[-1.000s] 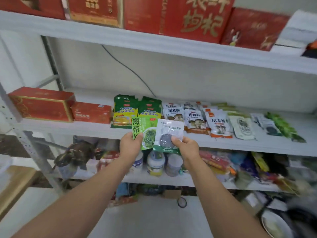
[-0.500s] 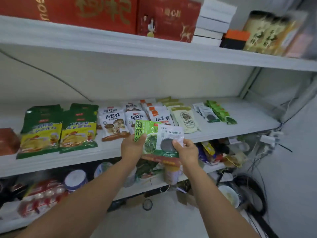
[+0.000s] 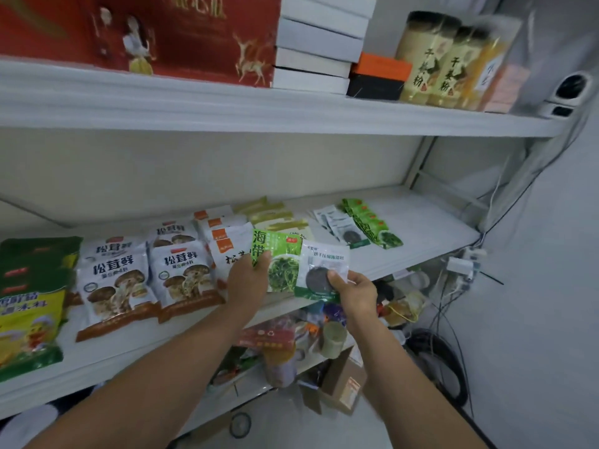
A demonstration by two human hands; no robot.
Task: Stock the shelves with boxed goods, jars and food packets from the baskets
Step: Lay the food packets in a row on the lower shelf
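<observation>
The tall white metal shelving (image 3: 227, 105) fills the wall in front of the person. On its top board sit a big red cardboard gift box with gold deer (image 3: 162, 34), a stack of flat white boxes (image 3: 317, 43) and tan round jars with dark lids (image 3: 428, 59). The middle board (image 3: 431, 218) carries rows of flat food packets: yellow and green bags (image 3: 29, 312) at the far left, and white and brown mushroom packets (image 3: 116, 280) next to them. Farther right are a small pile of white sachets (image 3: 337, 223) and a pile of green ones (image 3: 372, 225), side by side.

Both bare forearms reach up to that board's front edge. The left hand (image 3: 248, 280) pinches a bright green plastic seaweed packet (image 3: 282, 264) by its left side, thumb on the front. The right hand (image 3: 356, 293) grips a white plastic packet with a dark round window (image 3: 324, 267), thumb pressed on its face. The two packets overlap, upright, just in front of the middle board and left of the matching piles.
</observation>
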